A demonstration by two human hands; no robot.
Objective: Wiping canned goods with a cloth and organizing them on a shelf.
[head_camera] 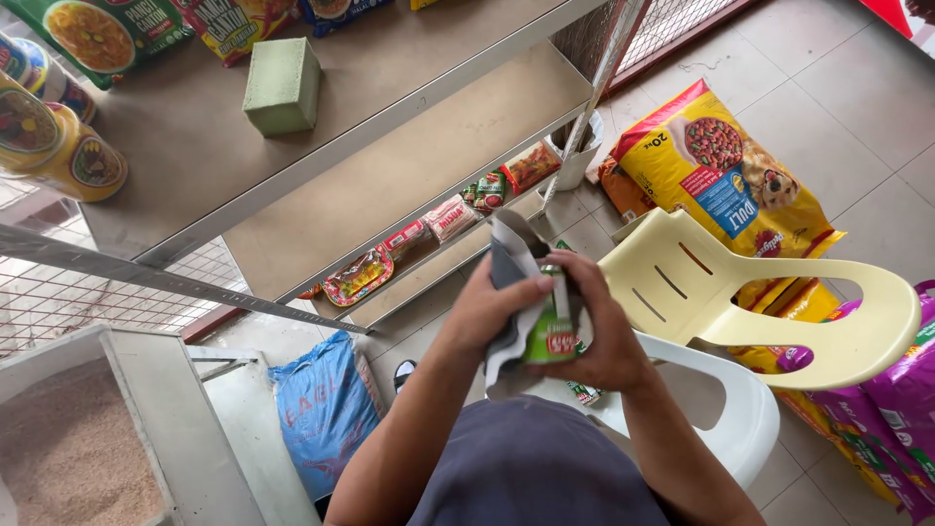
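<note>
- A small green can [551, 331] sits at the centre of the frame, held between both hands just above a white chair [726, 409].
- The can's long axis runs roughly up and down in the frame, tilted a little; its red-and-white label faces the camera.
- A grey cloth [514, 268] wraps the can's left side and rises above it to a folded peak.
- The right hand [609, 331] cups the can from the right, fingers [575, 275] curled over its top and clamped on it.
- The left hand [487, 314] presses the cloth against the can from the left, thumb [531, 289] across the cloth, fingers closed on it.
- So the can lies inside both grips, between the palms; the right hand touches the metal directly, the left only through the cloth.
- A cream chair [779, 312] is stacked askew on the white one, right of the hands.
- A yellow pet-food bag [721, 166] lies on the tiled floor at upper right; purple bags [896, 409] at the right edge.
- A metal shelf [409, 166] fills the upper left, with a green sponge [282, 86], jars [58, 146] and, on a lower level, a row of small packets [419, 239].
- A blue sack [326, 409] stands at lower left, beside a bin of grain [68, 448].
</note>
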